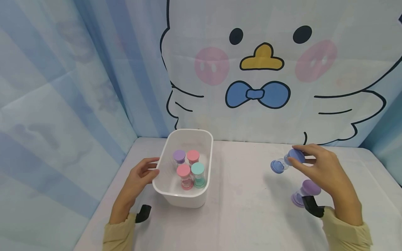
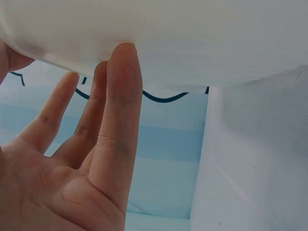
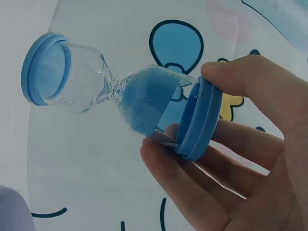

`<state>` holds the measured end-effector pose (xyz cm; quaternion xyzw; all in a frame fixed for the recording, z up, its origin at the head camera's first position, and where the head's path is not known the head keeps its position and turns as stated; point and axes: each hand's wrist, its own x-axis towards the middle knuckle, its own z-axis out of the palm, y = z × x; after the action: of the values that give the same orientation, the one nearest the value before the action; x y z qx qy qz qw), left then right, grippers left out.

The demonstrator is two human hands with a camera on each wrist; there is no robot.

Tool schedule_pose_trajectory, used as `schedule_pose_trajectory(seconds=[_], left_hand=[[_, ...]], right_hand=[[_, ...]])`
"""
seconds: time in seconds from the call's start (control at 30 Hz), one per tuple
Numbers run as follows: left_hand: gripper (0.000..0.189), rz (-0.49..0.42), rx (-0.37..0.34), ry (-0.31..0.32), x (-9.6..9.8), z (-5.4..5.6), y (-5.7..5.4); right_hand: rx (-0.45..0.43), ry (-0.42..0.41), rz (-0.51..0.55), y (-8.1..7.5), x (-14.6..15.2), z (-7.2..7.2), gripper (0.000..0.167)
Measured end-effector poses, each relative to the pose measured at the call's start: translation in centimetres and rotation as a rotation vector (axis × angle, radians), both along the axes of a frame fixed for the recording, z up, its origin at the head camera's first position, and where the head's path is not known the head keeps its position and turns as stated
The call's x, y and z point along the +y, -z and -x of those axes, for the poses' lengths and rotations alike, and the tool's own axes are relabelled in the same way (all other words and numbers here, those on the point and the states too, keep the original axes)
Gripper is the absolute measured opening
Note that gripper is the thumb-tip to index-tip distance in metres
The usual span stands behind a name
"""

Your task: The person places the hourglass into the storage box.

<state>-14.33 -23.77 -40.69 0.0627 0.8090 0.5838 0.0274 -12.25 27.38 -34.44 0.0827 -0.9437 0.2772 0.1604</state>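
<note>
A blue sand timer (image 1: 278,166) is tilted above the table at the right; my right hand (image 1: 325,167) pinches its upper cap between thumb and fingers. In the right wrist view, blue sand fills part of the bulb nearest the hand (image 3: 250,159). On the table below stands a purple sand timer (image 1: 311,187), partly covered by the black wrist mount. My left hand (image 1: 138,179) touches the left outer side of a white plastic box (image 1: 171,199), its fingers fairly straight in the left wrist view. Inside the box stand several sand timers, including a teal one (image 1: 198,170).
Also in the box are a purple-capped timer (image 1: 179,155) and two pink-capped timers, one in front (image 1: 184,170). The pale table (image 1: 245,209) ends at a backdrop cloth (image 1: 257,122) printed with a cartoon face. A blue-striped curtain (image 1: 62,122) hangs along the left.
</note>
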Motion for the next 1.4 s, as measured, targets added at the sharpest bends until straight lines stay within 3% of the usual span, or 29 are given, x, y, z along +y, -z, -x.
schedule_pose_trajectory(seconds=[0.67, 1.4], left_hand=[[0.044, 0.010, -0.012, -0.011, 0.1, -0.2, -0.3], [0.045, 0.034, -0.012, -0.022, 0.3, -0.2, -0.3]], right_hand=[[0.057, -0.066, 0.043, -0.4, -3.3, 0.4, 0.045], [0.153, -0.216, 0.033, 0.3, -6.2, 0.8, 0.041]])
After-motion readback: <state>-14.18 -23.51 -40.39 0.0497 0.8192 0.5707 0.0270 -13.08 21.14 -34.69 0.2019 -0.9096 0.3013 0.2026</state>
